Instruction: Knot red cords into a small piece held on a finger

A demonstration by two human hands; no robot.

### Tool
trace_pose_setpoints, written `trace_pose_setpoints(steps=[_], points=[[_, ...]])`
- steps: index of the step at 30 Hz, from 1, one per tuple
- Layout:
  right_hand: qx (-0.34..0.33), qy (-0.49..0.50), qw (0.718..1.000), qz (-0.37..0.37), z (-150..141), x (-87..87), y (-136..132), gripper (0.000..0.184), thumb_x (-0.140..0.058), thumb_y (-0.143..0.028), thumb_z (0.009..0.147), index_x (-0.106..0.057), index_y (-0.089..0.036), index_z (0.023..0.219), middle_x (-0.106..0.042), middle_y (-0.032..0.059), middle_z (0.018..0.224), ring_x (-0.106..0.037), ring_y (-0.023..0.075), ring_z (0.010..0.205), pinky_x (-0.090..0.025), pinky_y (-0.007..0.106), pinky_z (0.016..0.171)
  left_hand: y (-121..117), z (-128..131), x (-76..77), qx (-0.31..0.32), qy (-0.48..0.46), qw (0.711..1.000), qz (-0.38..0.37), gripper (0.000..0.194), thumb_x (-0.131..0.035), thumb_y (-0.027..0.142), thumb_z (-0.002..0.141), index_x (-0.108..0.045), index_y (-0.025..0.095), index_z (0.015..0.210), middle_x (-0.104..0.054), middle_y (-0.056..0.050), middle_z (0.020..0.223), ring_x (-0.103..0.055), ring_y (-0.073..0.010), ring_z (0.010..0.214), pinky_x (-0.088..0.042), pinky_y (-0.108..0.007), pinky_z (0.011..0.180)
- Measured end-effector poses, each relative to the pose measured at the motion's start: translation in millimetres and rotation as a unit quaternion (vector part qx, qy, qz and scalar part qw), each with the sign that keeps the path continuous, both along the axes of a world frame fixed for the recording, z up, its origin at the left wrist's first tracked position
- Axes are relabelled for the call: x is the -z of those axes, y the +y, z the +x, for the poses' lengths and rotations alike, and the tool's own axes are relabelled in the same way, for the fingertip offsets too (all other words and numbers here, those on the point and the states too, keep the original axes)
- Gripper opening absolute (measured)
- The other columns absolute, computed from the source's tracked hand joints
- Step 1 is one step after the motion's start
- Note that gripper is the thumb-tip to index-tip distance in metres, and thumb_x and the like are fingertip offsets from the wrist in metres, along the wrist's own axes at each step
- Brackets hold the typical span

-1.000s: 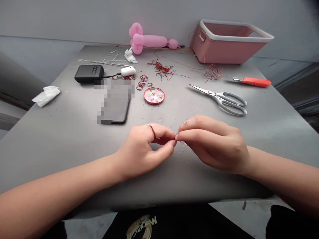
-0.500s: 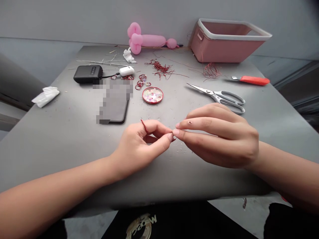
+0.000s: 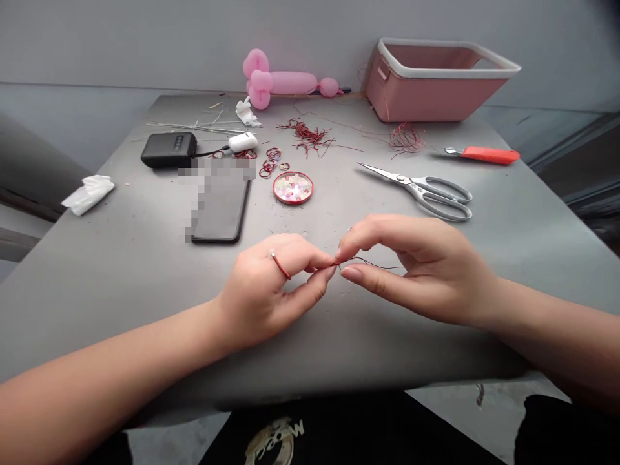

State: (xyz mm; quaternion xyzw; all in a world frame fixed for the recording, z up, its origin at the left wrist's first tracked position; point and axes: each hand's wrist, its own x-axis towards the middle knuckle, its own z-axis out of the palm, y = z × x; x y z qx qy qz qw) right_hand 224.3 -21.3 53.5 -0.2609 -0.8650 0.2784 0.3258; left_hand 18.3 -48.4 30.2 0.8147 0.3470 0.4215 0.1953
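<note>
My left hand (image 3: 278,284) pinches a thin dark red cord (image 3: 372,263) between thumb and index fingertip. Around that index finger sits a red cord ring (image 3: 279,265) with a small pale bead. Facing it, my right hand (image 3: 421,268) has thumb and index finger apart. Its index fingertip is at the cord beside my left fingertips, and the cord trails rightward through the gap toward the palm. My right hand's other fingers are mostly hidden. Beyond the hands lie a red-rimmed round dish of beads (image 3: 293,188) and grey-handled scissors (image 3: 419,189).
Behind are a phone (image 3: 220,210), several cord rings (image 3: 268,168), a black power bank (image 3: 169,150), a white earphone case (image 3: 243,142), cord scraps (image 3: 310,134), a coil of cord (image 3: 407,137), a red cutter (image 3: 489,155), a pink balloon (image 3: 293,82), tissue (image 3: 90,194) and a pink bin (image 3: 426,97).
My right thumb and index finger have spread apart and the hand has turned, showing the cord between them. My left hand keeps its pinch, turned slightly. The view has shifted a little.
</note>
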Motion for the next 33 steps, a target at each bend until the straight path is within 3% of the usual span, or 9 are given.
trace_pose_setpoints(steps=[2,4,11,14,19,23,29,31,33], points=[[0.016,0.009,0.998,-0.052,-0.5,0.1,-0.9,0.004,-0.067,-0.023,0.085,-0.064,-0.02,0.087,-0.07,0.0008,0.08,-0.062,0.0121,0.072,-0.051,0.026,0.067,-0.6,-1.8,-0.6,-0.007,0.027,0.996,0.08,0.01,-0.062,0.011,0.084,-0.064,0.018,0.09,-0.071,-0.004,0.079,-0.066,-0.0134,0.072,-0.054,-0.025,0.07],[0.012,0.013,0.998,-0.061,-0.6,1.3,-1.2,0.004,-0.067,-0.022,0.084,-0.064,-0.02,0.085,-0.07,0.0015,0.082,-0.062,0.0127,0.074,-0.05,0.027,0.068,-1.0,-2.9,-1.7,-0.01,0.039,0.993,0.111,0.011,-0.063,0.01,0.084,-0.063,0.018,0.091,-0.071,-0.004,0.08,-0.067,-0.0136,0.074,-0.054,-0.025,0.071],[0.0,0.011,1.0,0.007,-1.6,6.2,-2.9,0.008,-0.064,-0.011,0.082,-0.065,-0.019,0.082,-0.068,0.0017,0.082,-0.062,0.0105,0.074,-0.051,0.024,0.069,-2.7,-2.2,-2.4,-0.017,0.056,0.993,0.106,0.01,-0.062,0.009,0.084,-0.059,0.018,0.088,-0.068,-0.002,0.075,-0.062,-0.0116,0.069,-0.051,-0.023,0.068],[0.006,0.006,0.999,0.034,-2.1,7.1,-3.2,0.011,-0.062,-0.009,0.081,-0.063,-0.02,0.082,-0.068,0.0015,0.081,-0.063,0.0112,0.073,-0.053,0.025,0.068,-4.1,-1.2,-3.7,-0.015,0.051,0.995,0.083,0.01,-0.062,0.009,0.084,-0.059,0.018,0.087,-0.068,-0.001,0.074,-0.062,-0.0111,0.069,-0.051,-0.022,0.068],[0.008,-0.008,0.996,0.087,-2.1,7.1,-3.7,0.009,-0.061,-0.011,0.082,-0.062,-0.02,0.084,-0.067,0.0026,0.079,-0.063,0.0133,0.073,-0.054,0.028,0.068,-6.2,0.9,-9.6,-0.023,0.031,0.999,-0.027,0.008,-0.061,0.012,0.084,-0.06,0.019,0.08,-0.068,0.002,0.07,-0.061,-0.0091,0.062,-0.049,-0.021,0.059],[0.013,-0.01,0.987,0.161,-3.2,7.9,-6.1,0.01,-0.067,-0.018,0.082,-0.062,-0.021,0.091,-0.067,0.005,0.081,-0.064,0.0164,0.075,-0.056,0.031,0.068,-7.3,1.7,-11.5,-0.034,0.008,0.997,-0.068,0.007,-0.062,0.015,0.083,-0.061,0.019,0.077,-0.068,0.003,0.067,-0.06,-0.0083,0.058,-0.047,-0.02,0.055],[0.024,-0.022,0.959,0.281,-4.3,9.0,-6.7,0.011,-0.064,-0.014,0.084,-0.064,-0.024,0.09,-0.066,0.004,0.076,-0.061,0.0166,0.068,-0.056,0.032,0.065,-6.2,1.0,-9.0,-0.033,0.022,0.996,-0.077,0.005,-0.06,0.017,0.085,-0.061,0.018,0.08,-0.068,0.002,0.07,-0.06,-0.0088,0.062,-0.048,-0.021,0.058],[0.02,-0.021,0.959,0.282,-3.8,9.1,-6.6,0.012,-0.062,-0.012,0.085,-0.063,-0.022,0.089,-0.066,0.0047,0.076,-0.061,0.0167,0.069,-0.055,0.032,0.065,-5.9,0.7,-7.4,-0.027,0.038,0.997,-0.065,0.005,-0.059,0.016,0.086,-0.06,0.018,0.082,-0.068,0.001,0.073,-0.059,-0.0092,0.065,-0.048,-0.021,0.062],[0.02,-0.018,0.972,0.234,-3.3,8.5,-7.0,0.012,-0.059,-0.01,0.086,-0.063,-0.02,0.087,-0.066,0.0053,0.076,-0.061,0.0164,0.07,-0.054,0.031,0.066,-5.9,0.5,-5.7,-0.016,0.054,0.998,-0.041,0.005,-0.057,0.015,0.087,-0.059,0.017,0.082,-0.067,0.0,0.074,-0.058,-0.0101,0.067,-0.049,-0.023,0.066]])
